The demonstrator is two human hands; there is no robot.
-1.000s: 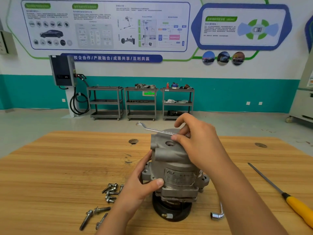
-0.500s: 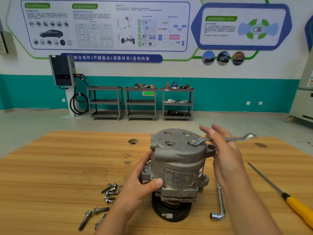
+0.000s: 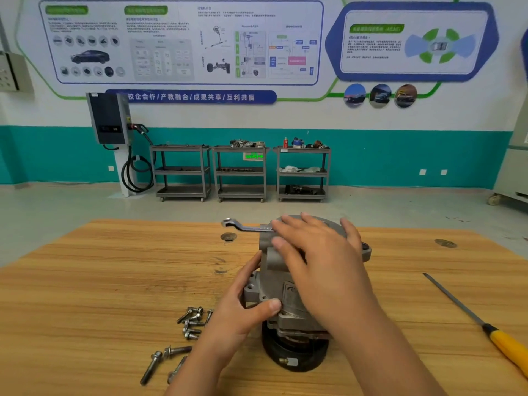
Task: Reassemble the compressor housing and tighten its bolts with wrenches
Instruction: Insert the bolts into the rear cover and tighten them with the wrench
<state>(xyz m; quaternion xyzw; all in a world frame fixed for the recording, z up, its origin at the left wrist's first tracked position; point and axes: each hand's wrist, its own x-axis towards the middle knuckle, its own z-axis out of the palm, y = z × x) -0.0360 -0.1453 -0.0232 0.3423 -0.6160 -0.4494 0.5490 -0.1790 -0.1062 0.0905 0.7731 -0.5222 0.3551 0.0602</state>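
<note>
Now | left hand (image 3: 237, 315) grips compressor housing (image 3: 269, 262) | right hand (image 3: 323, 261) flat on wrench (image 3: 243, 226), overhanging housing's left edge

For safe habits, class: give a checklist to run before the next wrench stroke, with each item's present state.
1. Compressor steadied: ok, the left hand grips its body.
2. Compressor upright on the wooden table: ok.
3. Wrench seated on a bolt head: cannot tell, the right hand covers that end.
4. Wrench handle free to swing: ok, it juts clear to the left.
5. Loose bolts within reach: ok, beside the left hand.
</note>
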